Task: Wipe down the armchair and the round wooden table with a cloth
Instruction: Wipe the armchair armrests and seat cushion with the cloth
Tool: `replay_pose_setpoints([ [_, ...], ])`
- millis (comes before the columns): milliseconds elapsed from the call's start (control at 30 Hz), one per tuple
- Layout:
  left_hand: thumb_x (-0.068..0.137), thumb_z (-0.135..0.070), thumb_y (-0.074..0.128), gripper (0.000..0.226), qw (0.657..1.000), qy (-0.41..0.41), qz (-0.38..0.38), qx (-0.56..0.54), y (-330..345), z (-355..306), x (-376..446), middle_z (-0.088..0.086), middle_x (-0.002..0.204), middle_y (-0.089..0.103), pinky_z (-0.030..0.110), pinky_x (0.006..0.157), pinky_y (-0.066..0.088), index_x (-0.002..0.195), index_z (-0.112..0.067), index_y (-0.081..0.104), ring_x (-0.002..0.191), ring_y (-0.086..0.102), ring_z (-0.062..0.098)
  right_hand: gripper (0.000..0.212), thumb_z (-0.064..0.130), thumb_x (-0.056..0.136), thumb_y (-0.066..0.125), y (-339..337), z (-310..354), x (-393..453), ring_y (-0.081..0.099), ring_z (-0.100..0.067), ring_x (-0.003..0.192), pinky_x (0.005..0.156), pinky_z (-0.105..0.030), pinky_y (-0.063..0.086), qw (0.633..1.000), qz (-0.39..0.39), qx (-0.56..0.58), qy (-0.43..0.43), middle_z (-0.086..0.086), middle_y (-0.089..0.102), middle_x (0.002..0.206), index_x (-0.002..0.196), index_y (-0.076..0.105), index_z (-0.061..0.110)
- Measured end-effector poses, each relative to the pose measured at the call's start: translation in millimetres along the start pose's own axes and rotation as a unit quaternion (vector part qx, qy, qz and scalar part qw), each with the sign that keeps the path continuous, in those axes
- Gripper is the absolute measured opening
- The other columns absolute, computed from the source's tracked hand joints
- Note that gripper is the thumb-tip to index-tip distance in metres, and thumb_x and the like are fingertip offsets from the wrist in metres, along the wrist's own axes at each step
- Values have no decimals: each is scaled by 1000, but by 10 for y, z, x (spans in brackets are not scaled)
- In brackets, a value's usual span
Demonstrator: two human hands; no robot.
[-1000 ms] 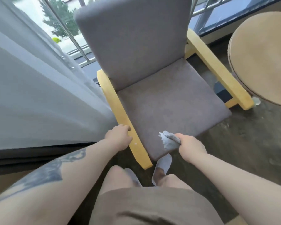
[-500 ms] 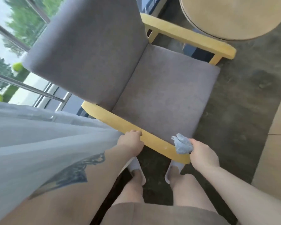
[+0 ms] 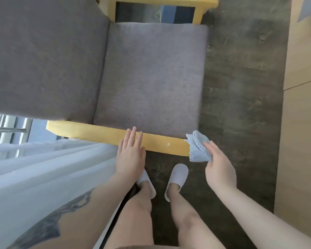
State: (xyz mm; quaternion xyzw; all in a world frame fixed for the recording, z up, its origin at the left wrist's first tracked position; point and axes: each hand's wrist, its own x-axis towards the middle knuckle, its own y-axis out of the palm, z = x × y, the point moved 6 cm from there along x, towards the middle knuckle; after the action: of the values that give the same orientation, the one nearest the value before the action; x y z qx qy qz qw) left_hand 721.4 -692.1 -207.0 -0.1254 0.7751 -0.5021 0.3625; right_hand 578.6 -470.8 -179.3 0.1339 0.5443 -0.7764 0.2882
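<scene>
The armchair [image 3: 151, 79] has grey cushions and a yellow wooden frame, and I look straight down on it. Its near armrest [image 3: 101, 135] runs across the middle of the view. My left hand [image 3: 130, 155] lies flat on that armrest with straight fingers. My right hand [image 3: 219, 166] holds a bunched light-blue cloth [image 3: 198, 149] against the right end of the same armrest. The far armrest [image 3: 156, 0] shows at the top edge. The round wooden table is out of view.
A sheer white curtain [image 3: 43, 169] hangs close at the left, with a window railing [image 3: 7, 130] behind it. Dark floor [image 3: 241, 87] lies right of the chair. Light wooden panels [image 3: 302, 105] line the right edge. My feet in white slippers [image 3: 176, 178] stand just below the armrest.
The view has swung to look straight down on the chair, and the round table has left the frame. My left hand has uncurled from gripping the armrest to lying flat on it.
</scene>
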Motion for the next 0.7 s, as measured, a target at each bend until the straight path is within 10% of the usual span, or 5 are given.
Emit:
replay_pose_setpoints([
  [300,98,-35,35,63,996,34,-59,-50,517,66,-18,2,162,2,33,120,-4,154,-14,16,149,-7,18,74,-17,73,63,947,318,-157,16,-20,146,115,-45,28,990,-62,-49,-120,-5,34,154,136,55,20],
  [567,95,-33,37,62,988,135,-18,-66,554,36,72,0,162,5,33,120,-5,153,-17,22,149,-3,19,70,-16,80,54,976,361,-9,16,-21,147,114,-51,30,986,-162,20,-37,-6,33,154,142,47,16],
  [700,93,-32,38,64,987,150,3,-61,558,21,100,-2,162,10,34,120,-2,153,-15,22,149,1,16,58,0,91,34,1094,383,-55,15,-23,148,119,-46,20,983,-127,-37,-129,-7,29,156,146,40,17],
])
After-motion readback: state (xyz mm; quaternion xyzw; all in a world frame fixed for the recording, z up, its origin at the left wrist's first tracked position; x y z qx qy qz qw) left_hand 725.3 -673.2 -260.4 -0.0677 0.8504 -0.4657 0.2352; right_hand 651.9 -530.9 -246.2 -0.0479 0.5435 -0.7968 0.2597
